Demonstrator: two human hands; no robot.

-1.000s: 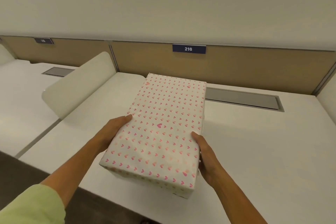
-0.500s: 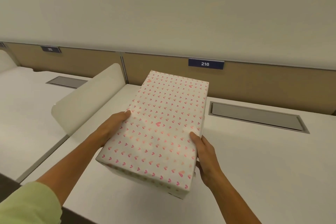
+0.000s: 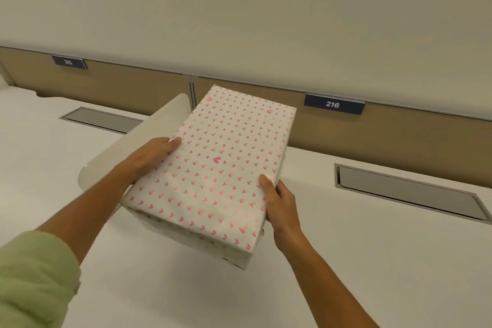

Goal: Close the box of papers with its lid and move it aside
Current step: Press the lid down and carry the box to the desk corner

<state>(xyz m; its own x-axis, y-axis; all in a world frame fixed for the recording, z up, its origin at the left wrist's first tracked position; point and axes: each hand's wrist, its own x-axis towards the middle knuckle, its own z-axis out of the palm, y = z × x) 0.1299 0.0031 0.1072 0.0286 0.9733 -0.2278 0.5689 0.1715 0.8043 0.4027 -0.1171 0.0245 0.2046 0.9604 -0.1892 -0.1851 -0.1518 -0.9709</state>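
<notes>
A rectangular box wrapped in white paper printed with small pink hearts (image 3: 213, 168) fills the centre of the frame, its lid on and its long axis running from the lower centre toward the upper middle. It sits above a smooth white desk top (image 3: 372, 261), with a soft shadow beneath its near end; whether any part of its base touches the desk cannot be told. The left hand (image 3: 149, 157) is pressed against the box's left long side, thumb lying on the top edge, gripping it. The right hand (image 3: 279, 202) clasps the right long side nearer the bottom of the frame, thumb on the top and fingers curled under the edge. A pale green sleeve (image 3: 32, 279) shows at the lower left.

Just behind the left hand stands a rounded off-white desk divider panel (image 3: 149, 138). Along the back runs a tan partition (image 3: 399, 136) carrying a dark blue label reading 216 (image 3: 333, 104) at the upper right and a dark blue label reading 215 (image 3: 68, 62) at the upper left. A grey recessed cable flap (image 3: 407, 192) lies in the desk at the right.
</notes>
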